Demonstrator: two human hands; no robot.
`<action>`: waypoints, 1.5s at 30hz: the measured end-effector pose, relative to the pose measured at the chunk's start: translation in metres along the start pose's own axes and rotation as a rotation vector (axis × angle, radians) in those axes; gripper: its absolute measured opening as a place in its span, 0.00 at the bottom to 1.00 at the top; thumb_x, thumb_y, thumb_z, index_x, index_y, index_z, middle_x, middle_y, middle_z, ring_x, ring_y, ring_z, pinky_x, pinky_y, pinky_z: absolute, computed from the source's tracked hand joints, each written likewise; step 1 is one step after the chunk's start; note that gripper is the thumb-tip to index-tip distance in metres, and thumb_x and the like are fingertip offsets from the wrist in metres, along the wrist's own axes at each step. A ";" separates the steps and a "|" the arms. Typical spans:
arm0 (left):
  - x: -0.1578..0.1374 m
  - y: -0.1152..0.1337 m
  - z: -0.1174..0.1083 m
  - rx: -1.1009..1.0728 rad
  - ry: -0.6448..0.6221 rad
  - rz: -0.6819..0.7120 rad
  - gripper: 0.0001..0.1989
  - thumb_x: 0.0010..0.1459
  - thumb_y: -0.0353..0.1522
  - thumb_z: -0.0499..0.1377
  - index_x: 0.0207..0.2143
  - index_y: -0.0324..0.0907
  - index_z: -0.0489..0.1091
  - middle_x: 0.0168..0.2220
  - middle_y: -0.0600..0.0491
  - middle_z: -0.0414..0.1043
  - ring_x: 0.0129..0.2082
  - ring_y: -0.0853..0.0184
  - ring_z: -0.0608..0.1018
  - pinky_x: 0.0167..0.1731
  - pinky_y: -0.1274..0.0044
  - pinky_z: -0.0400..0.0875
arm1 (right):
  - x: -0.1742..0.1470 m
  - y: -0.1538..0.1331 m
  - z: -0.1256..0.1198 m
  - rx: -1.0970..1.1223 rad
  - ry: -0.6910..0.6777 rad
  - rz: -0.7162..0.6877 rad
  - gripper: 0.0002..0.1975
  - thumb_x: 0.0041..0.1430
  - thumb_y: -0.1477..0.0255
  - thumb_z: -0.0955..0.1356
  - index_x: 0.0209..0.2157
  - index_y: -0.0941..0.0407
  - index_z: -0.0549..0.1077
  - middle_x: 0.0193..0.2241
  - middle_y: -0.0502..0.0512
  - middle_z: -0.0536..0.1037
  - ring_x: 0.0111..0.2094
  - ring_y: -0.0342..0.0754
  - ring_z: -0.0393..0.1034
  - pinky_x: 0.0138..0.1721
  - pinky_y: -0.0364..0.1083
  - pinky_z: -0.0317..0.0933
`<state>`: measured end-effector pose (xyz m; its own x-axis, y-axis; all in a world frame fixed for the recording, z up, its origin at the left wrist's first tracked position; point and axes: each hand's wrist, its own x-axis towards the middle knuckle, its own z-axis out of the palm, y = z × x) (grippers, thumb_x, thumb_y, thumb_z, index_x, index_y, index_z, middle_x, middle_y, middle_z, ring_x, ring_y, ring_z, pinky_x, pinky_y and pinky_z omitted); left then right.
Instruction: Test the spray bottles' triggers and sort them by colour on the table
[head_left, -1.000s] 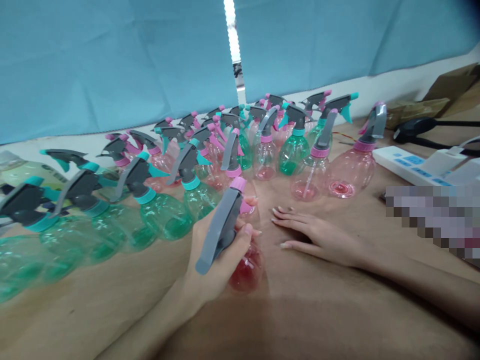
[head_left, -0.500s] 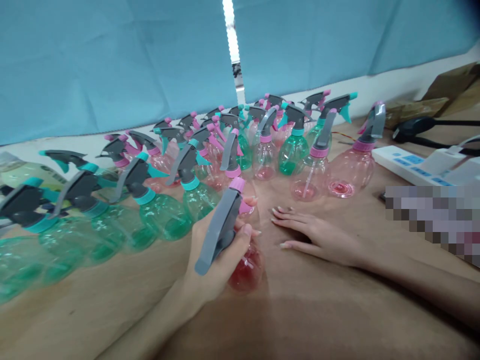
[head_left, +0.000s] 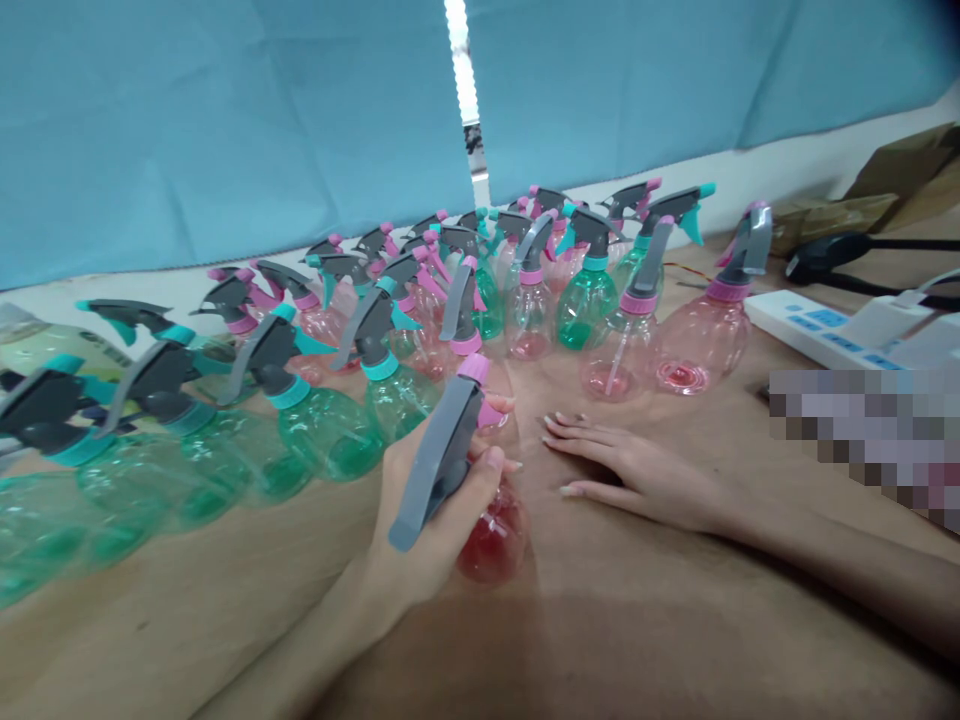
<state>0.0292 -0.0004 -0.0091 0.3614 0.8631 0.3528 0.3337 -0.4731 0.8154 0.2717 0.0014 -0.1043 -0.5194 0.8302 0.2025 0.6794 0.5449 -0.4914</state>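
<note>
My left hand (head_left: 424, 500) is wrapped round the neck of a pink spray bottle (head_left: 495, 545) with a grey sprayer head and pink nozzle. The bottle stands on the brown tabletop (head_left: 600, 620), and its collar is hidden by my fingers. My right hand (head_left: 630, 465) lies palm down on the table to the right of that bottle, apart from it, fingers stretched out. Just beyond the held bottle is another pink spray bottle (head_left: 466, 345). Green spray bottles (head_left: 330, 440) with turquoise collars stand in a slanting row to the left.
Several more pink and green spray bottles crowd the back, including a pink bottle (head_left: 705, 345) at the right. Beyond it lie a white power strip (head_left: 817, 330) with plugs, black cables and a cardboard box (head_left: 911, 185). A blue cloth (head_left: 225, 130) hangs behind.
</note>
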 end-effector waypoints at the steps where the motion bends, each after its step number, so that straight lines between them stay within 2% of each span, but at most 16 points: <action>1: 0.000 -0.001 0.000 -0.001 0.002 -0.002 0.08 0.58 0.33 0.56 0.28 0.44 0.73 0.28 0.55 0.78 0.32 0.63 0.81 0.40 0.71 0.75 | 0.000 -0.001 0.000 -0.002 -0.004 0.005 0.31 0.63 0.55 0.63 0.64 0.51 0.56 0.63 0.55 0.59 0.65 0.54 0.49 0.64 0.58 0.48; 4: -0.001 -0.002 0.000 -0.028 -0.003 -0.024 0.08 0.58 0.34 0.56 0.28 0.44 0.72 0.28 0.55 0.77 0.30 0.62 0.81 0.38 0.69 0.76 | 0.000 -0.002 -0.001 0.010 0.002 0.008 0.31 0.63 0.55 0.63 0.63 0.51 0.57 0.63 0.55 0.60 0.65 0.55 0.50 0.64 0.59 0.48; 11: -0.003 -0.006 -0.002 -0.065 -0.044 -0.068 0.09 0.59 0.36 0.56 0.31 0.44 0.73 0.33 0.52 0.77 0.37 0.59 0.82 0.36 0.71 0.78 | 0.000 0.000 0.000 0.017 0.009 0.004 0.31 0.63 0.56 0.63 0.64 0.50 0.56 0.63 0.54 0.59 0.65 0.55 0.49 0.64 0.59 0.47; 16: -0.003 -0.008 -0.002 -0.091 -0.070 -0.093 0.09 0.59 0.36 0.57 0.28 0.44 0.74 0.31 0.53 0.76 0.33 0.61 0.82 0.34 0.72 0.78 | 0.001 -0.001 0.000 -0.001 -0.004 0.013 0.31 0.63 0.55 0.62 0.64 0.51 0.56 0.63 0.54 0.59 0.65 0.54 0.49 0.64 0.58 0.47; 21: -0.006 -0.009 -0.001 -0.088 -0.046 -0.078 0.11 0.59 0.35 0.55 0.28 0.45 0.75 0.31 0.53 0.77 0.36 0.61 0.81 0.42 0.69 0.75 | 0.001 -0.001 -0.001 -0.018 -0.023 0.018 0.31 0.64 0.55 0.62 0.64 0.52 0.56 0.64 0.54 0.57 0.65 0.53 0.48 0.64 0.58 0.46; 28: -0.001 -0.004 -0.002 -0.096 -0.048 -0.059 0.05 0.52 0.31 0.56 0.33 0.46 0.69 0.30 0.55 0.76 0.31 0.60 0.82 0.34 0.69 0.76 | 0.001 -0.001 -0.001 -0.009 -0.019 0.021 0.31 0.63 0.54 0.62 0.63 0.52 0.58 0.64 0.55 0.59 0.65 0.54 0.49 0.64 0.58 0.48; 33: 0.001 -0.001 -0.001 -0.130 -0.063 -0.105 0.04 0.55 0.33 0.56 0.32 0.44 0.69 0.31 0.54 0.76 0.31 0.61 0.82 0.32 0.70 0.77 | 0.001 -0.001 0.000 -0.007 -0.023 0.032 0.31 0.63 0.54 0.62 0.63 0.54 0.58 0.64 0.56 0.57 0.65 0.54 0.48 0.64 0.58 0.47; 37: -0.001 0.003 0.001 -0.047 0.002 -0.090 0.08 0.55 0.34 0.56 0.26 0.43 0.72 0.29 0.53 0.78 0.32 0.61 0.82 0.34 0.72 0.75 | 0.001 -0.002 0.000 -0.016 -0.035 0.039 0.32 0.63 0.53 0.61 0.63 0.55 0.57 0.64 0.56 0.57 0.65 0.54 0.48 0.64 0.58 0.47; 45: -0.002 0.000 0.004 -0.006 0.045 -0.057 0.07 0.55 0.33 0.56 0.26 0.42 0.71 0.27 0.54 0.79 0.29 0.65 0.81 0.32 0.75 0.74 | 0.002 -0.002 -0.001 -0.024 -0.032 0.024 0.32 0.63 0.53 0.61 0.63 0.55 0.58 0.64 0.56 0.58 0.65 0.54 0.48 0.64 0.57 0.47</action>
<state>0.0321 -0.0029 -0.0113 0.3023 0.8957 0.3261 0.3477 -0.4222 0.8372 0.2698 0.0020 -0.1018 -0.5187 0.8393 0.1630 0.7041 0.5275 -0.4754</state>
